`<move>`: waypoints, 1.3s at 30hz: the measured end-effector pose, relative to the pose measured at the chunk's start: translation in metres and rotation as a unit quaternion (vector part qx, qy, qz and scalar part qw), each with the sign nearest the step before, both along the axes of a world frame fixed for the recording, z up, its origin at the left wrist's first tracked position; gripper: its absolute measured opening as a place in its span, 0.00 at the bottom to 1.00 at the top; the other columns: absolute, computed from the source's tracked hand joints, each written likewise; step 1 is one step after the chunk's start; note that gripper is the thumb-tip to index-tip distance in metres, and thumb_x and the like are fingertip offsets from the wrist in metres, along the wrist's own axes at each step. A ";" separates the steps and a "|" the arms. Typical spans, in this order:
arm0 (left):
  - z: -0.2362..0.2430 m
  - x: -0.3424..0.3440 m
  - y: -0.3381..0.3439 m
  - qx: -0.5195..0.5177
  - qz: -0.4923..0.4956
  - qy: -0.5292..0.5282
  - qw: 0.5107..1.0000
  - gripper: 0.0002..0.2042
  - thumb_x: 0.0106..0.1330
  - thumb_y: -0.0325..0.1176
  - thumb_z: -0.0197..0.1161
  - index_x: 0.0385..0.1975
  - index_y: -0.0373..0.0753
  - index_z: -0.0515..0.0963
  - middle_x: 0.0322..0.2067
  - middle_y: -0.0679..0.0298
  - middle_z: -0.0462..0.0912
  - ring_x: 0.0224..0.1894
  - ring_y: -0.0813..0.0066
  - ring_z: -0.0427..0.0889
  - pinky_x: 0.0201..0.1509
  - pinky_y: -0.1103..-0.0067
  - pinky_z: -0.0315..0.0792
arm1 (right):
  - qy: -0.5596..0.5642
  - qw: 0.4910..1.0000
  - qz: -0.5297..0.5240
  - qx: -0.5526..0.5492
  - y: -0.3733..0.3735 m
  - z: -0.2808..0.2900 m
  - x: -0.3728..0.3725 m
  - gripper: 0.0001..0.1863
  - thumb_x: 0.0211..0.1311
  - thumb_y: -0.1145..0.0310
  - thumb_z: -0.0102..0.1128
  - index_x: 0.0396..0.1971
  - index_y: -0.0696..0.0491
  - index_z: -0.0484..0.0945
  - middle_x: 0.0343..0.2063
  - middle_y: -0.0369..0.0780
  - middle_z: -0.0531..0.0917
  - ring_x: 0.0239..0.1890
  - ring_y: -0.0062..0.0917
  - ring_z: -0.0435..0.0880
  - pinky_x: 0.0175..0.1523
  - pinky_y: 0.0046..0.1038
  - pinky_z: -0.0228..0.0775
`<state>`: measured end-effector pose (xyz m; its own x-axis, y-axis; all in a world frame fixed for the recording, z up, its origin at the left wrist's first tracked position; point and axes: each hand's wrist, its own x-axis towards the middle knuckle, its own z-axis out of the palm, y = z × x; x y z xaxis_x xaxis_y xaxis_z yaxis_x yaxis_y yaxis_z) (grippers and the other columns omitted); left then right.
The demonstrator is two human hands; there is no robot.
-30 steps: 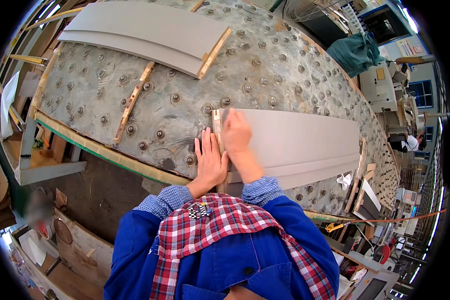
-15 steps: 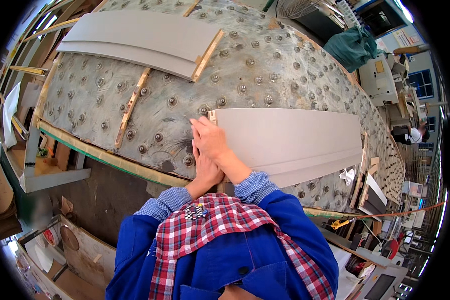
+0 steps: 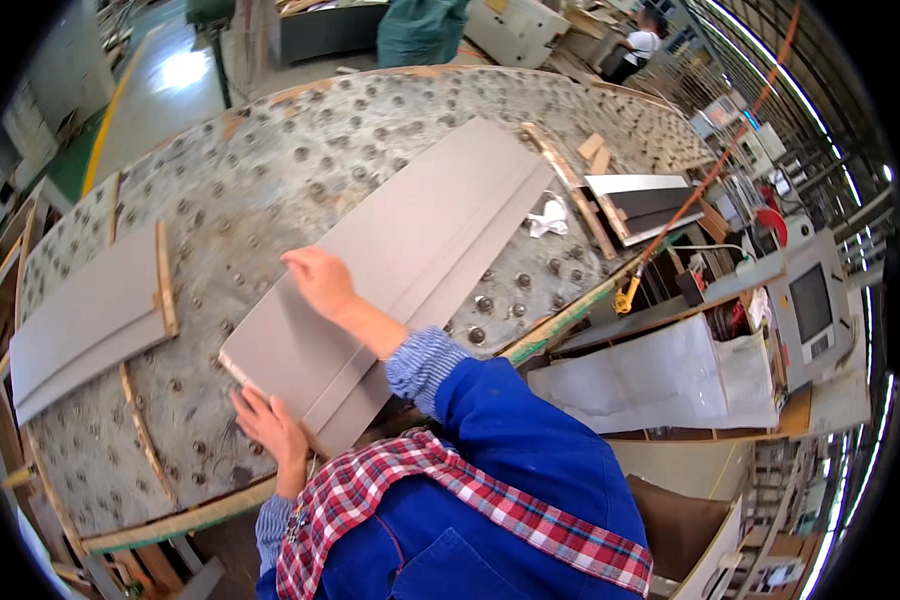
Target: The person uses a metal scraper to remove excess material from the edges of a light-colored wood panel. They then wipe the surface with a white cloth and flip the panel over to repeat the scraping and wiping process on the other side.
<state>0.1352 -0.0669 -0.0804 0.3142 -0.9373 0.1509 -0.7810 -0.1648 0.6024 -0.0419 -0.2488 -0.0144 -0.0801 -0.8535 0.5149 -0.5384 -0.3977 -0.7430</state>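
Observation:
A long grey panel [image 3: 440, 210] with a stepped, grooved strip along its near side lies slanting across the table in front of me. My left hand [image 3: 275, 432] is at the panel's near left end, fingers stretched and apart beside the bare wooden end edge. Over the panel's top face, close to that end, is my right hand [image 3: 325, 287], its fingers curled together. Whether it holds anything small is hidden. A second grey panel [image 3: 90, 310] of the same kind, with a wooden strip at its end, lies to the left.
The metal table [image 3: 240, 230] is studded with ball rollers. A crumpled white cloth [image 3: 548, 217] lies beside the panel. Wood strips [image 3: 570, 185] and a dark, white-edged panel [image 3: 650, 205] are at the right. An orange hose [image 3: 715, 170] hangs there with a yellow tool [image 3: 625, 298].
My view has swung to the right. My hands, together at the panel's end before, are now apart: the right over the panel's face, the left at its end edge.

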 end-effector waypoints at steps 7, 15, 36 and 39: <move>0.087 -0.077 0.014 -0.017 -0.354 -0.057 0.933 0.39 0.47 0.46 0.70 0.59 0.34 0.65 0.64 0.45 0.57 0.67 0.49 0.55 0.67 0.53 0.45 | 0.005 0.932 -0.353 0.081 0.034 0.006 -0.267 0.19 0.63 0.54 0.55 0.28 0.56 0.81 0.25 0.42 0.83 0.30 0.30 0.81 0.39 0.33 0.72; 0.077 -0.077 0.008 -0.022 -0.392 -0.096 0.915 0.39 0.42 0.43 0.74 0.58 0.42 0.67 0.62 0.48 0.60 0.61 0.49 0.62 0.62 0.57 0.56 | 0.238 0.805 -0.453 0.300 0.073 -0.045 -0.478 0.26 0.56 0.52 0.59 0.55 0.41 0.75 0.52 0.48 0.76 0.54 0.44 0.74 0.57 0.40 0.66; 0.095 0.069 0.065 0.018 -0.335 -0.111 0.936 0.37 0.35 0.36 0.75 0.53 0.44 0.71 0.60 0.53 0.64 0.60 0.50 0.64 0.63 0.57 0.58 | -0.185 0.957 -0.053 -0.215 0.017 0.114 -0.260 0.07 0.54 0.75 0.50 0.33 0.57 0.73 0.33 0.38 0.74 0.37 0.24 0.73 0.45 0.24 0.66; 0.102 0.081 0.065 0.037 -0.332 -0.118 0.935 0.36 0.36 0.37 0.74 0.53 0.42 0.71 0.59 0.53 0.65 0.60 0.51 0.65 0.63 0.58 0.58 | -0.141 0.977 0.110 -0.118 0.022 0.118 -0.184 0.06 0.54 0.73 0.49 0.31 0.57 0.74 0.33 0.38 0.72 0.36 0.22 0.72 0.44 0.23 0.65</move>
<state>0.2166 -0.0023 0.0213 -0.3737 -0.9249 0.0704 -0.8361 0.3688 0.4062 -0.2258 -0.2268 0.1039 -0.0749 -0.7261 0.6835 -0.2083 -0.6589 -0.7228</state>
